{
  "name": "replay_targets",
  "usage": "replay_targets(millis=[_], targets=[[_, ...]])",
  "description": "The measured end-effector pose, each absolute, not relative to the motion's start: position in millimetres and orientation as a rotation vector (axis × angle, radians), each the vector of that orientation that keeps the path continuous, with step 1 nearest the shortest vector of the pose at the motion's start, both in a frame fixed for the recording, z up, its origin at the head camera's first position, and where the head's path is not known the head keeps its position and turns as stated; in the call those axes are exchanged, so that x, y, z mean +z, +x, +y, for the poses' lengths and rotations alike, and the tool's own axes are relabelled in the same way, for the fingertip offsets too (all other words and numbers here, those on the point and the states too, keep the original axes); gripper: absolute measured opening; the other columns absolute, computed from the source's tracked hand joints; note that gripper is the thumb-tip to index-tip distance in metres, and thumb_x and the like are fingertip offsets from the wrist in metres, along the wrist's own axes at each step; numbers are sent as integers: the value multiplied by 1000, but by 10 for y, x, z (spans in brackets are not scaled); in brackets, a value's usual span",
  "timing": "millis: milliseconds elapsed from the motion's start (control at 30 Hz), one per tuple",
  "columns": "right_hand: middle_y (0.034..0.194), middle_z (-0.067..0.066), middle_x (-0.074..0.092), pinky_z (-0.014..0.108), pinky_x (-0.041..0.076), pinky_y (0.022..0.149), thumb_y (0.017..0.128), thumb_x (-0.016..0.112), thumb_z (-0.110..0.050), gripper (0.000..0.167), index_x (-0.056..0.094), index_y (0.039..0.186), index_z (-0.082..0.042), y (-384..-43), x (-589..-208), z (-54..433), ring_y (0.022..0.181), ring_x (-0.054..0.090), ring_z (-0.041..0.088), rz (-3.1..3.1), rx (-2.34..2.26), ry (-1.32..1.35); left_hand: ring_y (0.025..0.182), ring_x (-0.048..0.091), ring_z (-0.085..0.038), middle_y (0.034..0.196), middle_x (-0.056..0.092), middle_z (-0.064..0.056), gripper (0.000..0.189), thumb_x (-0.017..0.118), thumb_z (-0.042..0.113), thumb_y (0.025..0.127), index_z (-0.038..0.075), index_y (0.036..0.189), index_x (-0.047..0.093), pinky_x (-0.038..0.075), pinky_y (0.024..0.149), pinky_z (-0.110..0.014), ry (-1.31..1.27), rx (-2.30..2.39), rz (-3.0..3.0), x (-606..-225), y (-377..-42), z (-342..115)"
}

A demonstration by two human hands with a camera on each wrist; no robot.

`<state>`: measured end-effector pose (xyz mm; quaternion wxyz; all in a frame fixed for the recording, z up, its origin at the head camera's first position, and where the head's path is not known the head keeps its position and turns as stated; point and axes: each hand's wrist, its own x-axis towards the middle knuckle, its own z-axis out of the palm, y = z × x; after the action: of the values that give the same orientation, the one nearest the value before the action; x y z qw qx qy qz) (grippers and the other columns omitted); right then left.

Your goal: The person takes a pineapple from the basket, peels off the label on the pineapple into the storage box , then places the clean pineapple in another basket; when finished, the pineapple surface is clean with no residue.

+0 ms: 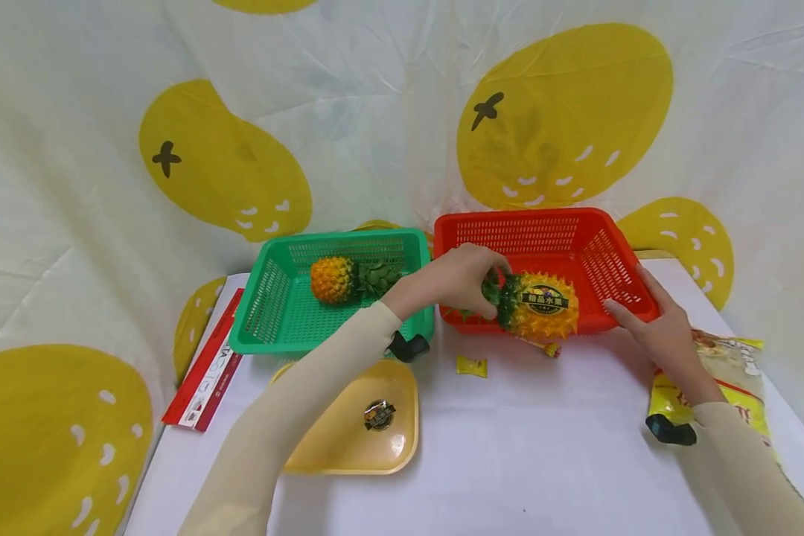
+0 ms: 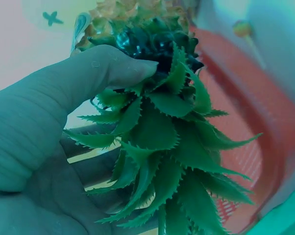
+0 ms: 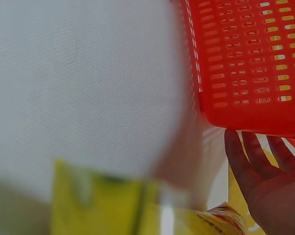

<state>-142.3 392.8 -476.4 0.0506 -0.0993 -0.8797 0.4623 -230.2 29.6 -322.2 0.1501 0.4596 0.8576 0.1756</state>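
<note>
Fingers of the left hand [image 1: 465,275] curl round the leafy crown [image 2: 162,132] of a labelled pineapple [image 1: 543,305], held at the front rim of a red basket [image 1: 606,264]. The right hand [image 1: 666,335], fingers spread and nearly straight, touches that basket's right corner. Beside it, a green basket [image 1: 261,298] contains a second pineapple [image 1: 333,280] on its side. Nearer on the bench [image 1: 509,454], a yellow tray [image 1: 335,443] bears a round dark label [image 1: 379,415].
</note>
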Motion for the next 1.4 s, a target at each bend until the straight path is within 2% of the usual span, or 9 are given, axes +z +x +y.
replay_targets(millis=[133, 400, 600, 967, 1133, 1400], targets=[[168, 28, 22, 5, 41, 70, 104, 65, -48, 91, 2, 169, -40, -1425, -4772, 3933, 144, 25, 57, -2690, 1399, -302, 100, 61, -9, 119, 68, 1, 58, 86, 25, 86, 8, 138, 66, 51, 80, -23, 1307, 538, 2474, -3279, -2164, 234], [168, 26, 25, 5, 40, 71, 103, 66, -50, 91, 3, 169, -43, -1438, -4802, 3943, 142, 30, 55, -2682, 1391, -288, 88, 58, -8, 113, 68, 7, 63, 91, 35, 83, 14, 138, 69, 50, 70, -22, 1244, 506, 2549, -3423, -1828, 214], [167, 25, 27, 4, 43, 71, 104, 66, -46, 90, 5, 169, -42, -1440, -4788, 3960, 141, 31, 54, -2660, 1392, -244, 85, 57, -5, 109, 69, 9, 64, 92, 40, 81, 16, 136, 71, 49, 64, -20, 1195, 498, 2556, -3520, -1605, 266], [169, 25, 23, 5, 42, 70, 104, 65, -47, 91, 3, 170, -41, -1424, -4812, 3937, 144, 28, 55, -2675, 1411, -283, 93, 60, -2, 115, 72, 8, 67, 95, 45, 77, 18, 134, 73, 48, 69, -17, 1207, 507, 2550, -3884, -1433, 366], [168, 26, 24, 5, 43, 70, 104, 66, -46, 91, 4, 170, -40, -1414, -4813, 3933, 144, 27, 56, -2663, 1429, -268, 87, 58, -1, 109, 72, 10, 62, 95, 43, 76, 18, 128, 75, 47, 67, -17, 1206, 549, 2551, -4090, -1406, 413], [167, 26, 26, 5, 44, 71, 104, 67, -45, 90, 6, 170, -40, -1425, -4804, 3935, 141, 30, 53, -2648, 1426, -270, 82, 54, -1, 94, 66, 15, 56, 92, 45, 76, 18, 123, 77, 42, 70, -17, 1250, 480, 2558, -4314, -1338, 464]])
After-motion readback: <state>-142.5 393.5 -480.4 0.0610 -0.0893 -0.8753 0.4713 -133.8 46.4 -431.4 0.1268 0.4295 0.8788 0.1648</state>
